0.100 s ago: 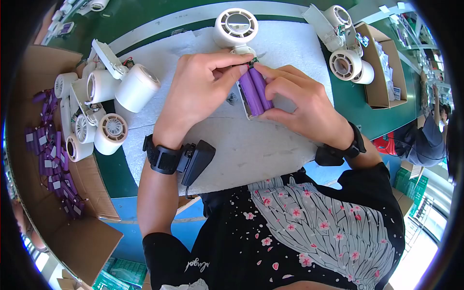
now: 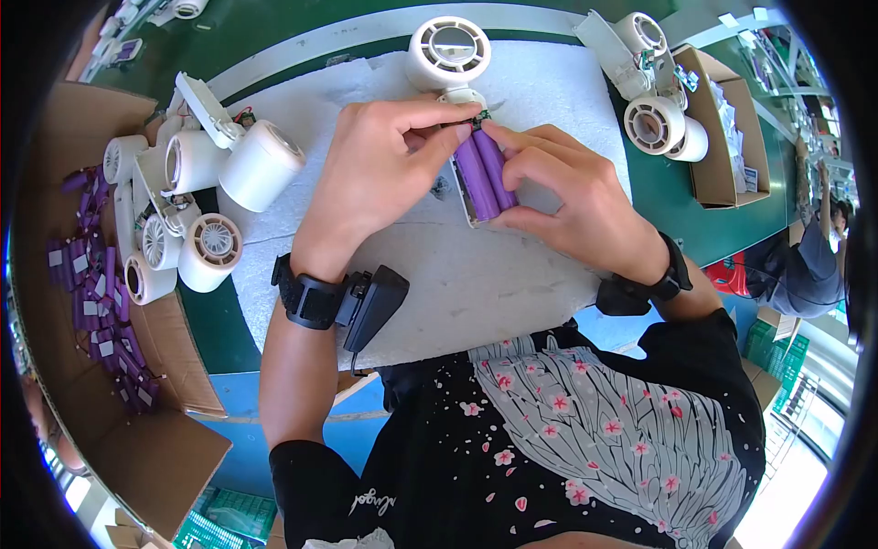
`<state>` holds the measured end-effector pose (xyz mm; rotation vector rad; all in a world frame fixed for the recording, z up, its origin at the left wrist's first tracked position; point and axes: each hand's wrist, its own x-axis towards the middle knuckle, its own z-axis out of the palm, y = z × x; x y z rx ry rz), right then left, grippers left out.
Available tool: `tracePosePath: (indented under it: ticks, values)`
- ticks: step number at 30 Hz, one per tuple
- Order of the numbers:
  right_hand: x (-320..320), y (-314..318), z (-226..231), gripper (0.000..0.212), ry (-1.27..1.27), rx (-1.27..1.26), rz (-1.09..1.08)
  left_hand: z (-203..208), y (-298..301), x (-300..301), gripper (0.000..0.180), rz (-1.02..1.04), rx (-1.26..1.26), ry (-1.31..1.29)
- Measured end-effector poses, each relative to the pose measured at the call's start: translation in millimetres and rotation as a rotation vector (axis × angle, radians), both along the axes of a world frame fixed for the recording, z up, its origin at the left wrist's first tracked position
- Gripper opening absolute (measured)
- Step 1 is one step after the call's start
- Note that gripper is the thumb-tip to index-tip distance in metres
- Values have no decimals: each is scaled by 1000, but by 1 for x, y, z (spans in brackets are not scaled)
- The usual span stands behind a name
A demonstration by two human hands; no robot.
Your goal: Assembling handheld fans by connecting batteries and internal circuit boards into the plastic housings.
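Note:
A white fan-like unit with a round, vented head [image 2: 450, 51] lies on the foam sheet before me, its open handle shell [image 2: 467, 206] pointing toward my body. Two purple cylindrical cells, a battery pack [image 2: 486, 176], sit side by side in that shell. My left hand [image 2: 370, 174] is closed, thumb and forefinger pinching beside a small green circuit board [image 2: 481, 117] at the handle's top; what lies between the tips is mostly hidden. With thumb and fingers bent, my right hand [image 2: 576, 192] grips the battery pack from its right side, forefinger near the board.
White fan housings [image 2: 210, 165] stand clustered at the left, beside a cardboard box [image 2: 174, 348] holding several purple battery packs [image 2: 101, 302]. More white units [image 2: 654, 123] and a small carton [image 2: 718, 183] are at the right. The foam sheet [image 2: 402, 247] covers the green table. Another person [image 2: 809, 270] is at far right.

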<state>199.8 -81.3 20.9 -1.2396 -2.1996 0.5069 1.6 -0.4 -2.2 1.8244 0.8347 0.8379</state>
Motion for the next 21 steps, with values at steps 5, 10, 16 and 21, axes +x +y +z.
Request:
tracePosePath:
  ticks: [5, 10, 16, 21]
  values:
    - [-5, -2, 1, 37, 3, -3, -33, -2, 0, -3, 25, -4, -52, 23]
    - [-8, 0, 1, 41, 59, -70, -60, 2, 4, -9, 32, -48, -147, 81]
    - [-10, 8, -1, 49, 197, -201, -44, 1, 8, -11, 44, -102, -247, 76]
    - [-11, 12, 4, 55, 180, -287, -87, 2, 9, -7, 44, -105, -224, 83]
